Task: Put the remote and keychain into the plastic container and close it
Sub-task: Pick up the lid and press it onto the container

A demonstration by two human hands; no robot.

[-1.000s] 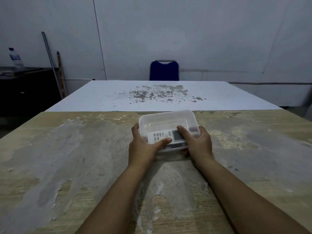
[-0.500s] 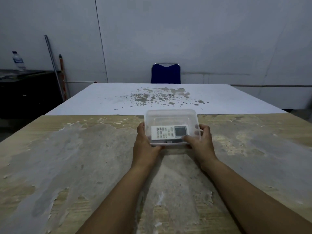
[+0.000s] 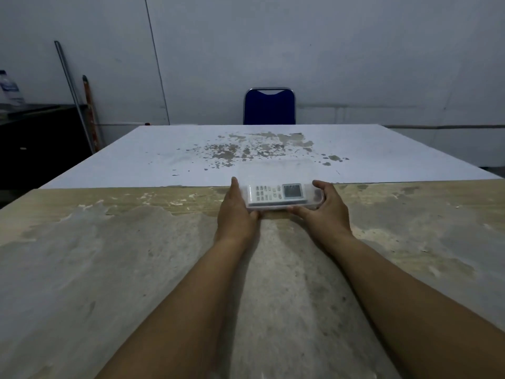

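A clear plastic container (image 3: 276, 170) with its lid on lies on the worn wooden table (image 3: 109, 269), at the seam with the white table. Through the lid I see a white remote (image 3: 276, 192) with grey buttons and a small screen, lying crosswise. The keychain is not visible. My left hand (image 3: 236, 212) grips the container's left end, thumb at the near edge. My right hand (image 3: 325, 212) holds the right end the same way. Both arms are stretched far forward.
A white table (image 3: 191, 154) with flaked paint adjoins the far edge. A blue chair (image 3: 269, 106) stands behind it at the wall. At the left are a dark cabinet (image 3: 35, 138), a water bottle (image 3: 9, 87) and two leaning poles (image 3: 73, 88).
Both hands have pushed the closed container away from me to the far edge of the wooden table. The thumbs have slid off the lid to the container's near edge.
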